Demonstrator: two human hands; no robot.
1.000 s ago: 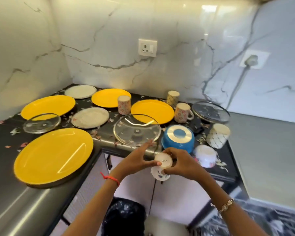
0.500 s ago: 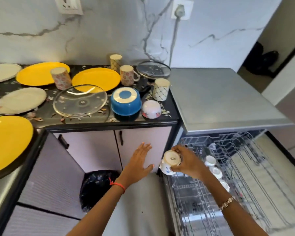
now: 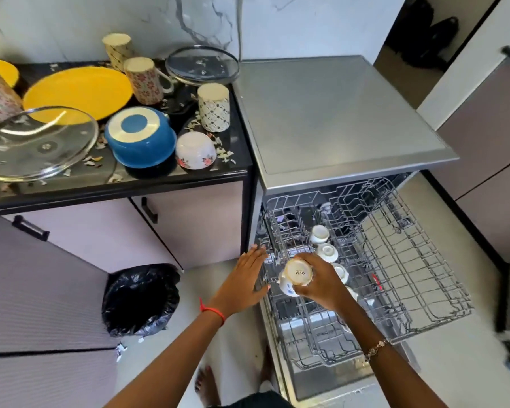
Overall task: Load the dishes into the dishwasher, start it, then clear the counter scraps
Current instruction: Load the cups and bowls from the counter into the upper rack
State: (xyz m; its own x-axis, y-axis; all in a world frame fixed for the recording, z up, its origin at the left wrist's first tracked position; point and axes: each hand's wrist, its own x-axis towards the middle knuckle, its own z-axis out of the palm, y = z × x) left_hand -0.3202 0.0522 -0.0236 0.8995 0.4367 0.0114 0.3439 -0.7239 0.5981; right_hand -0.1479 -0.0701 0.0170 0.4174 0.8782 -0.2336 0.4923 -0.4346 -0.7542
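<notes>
We now hold the cup (image 3: 297, 274) over the rack (image 3: 409, 260), away from the counter (image 3: 130, 187), our right hand (image 3: 321, 282) curled round it. Our left hand (image 3: 245, 281) has let go, fingers straight; placing comes next.

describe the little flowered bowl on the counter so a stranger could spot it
Start at the black counter left of the dishwasher. Near its front right corner, beside the big blue bowl, sits the small bowl, upside down. It alone is white and rounded, with red flowers near its rim.
</notes>
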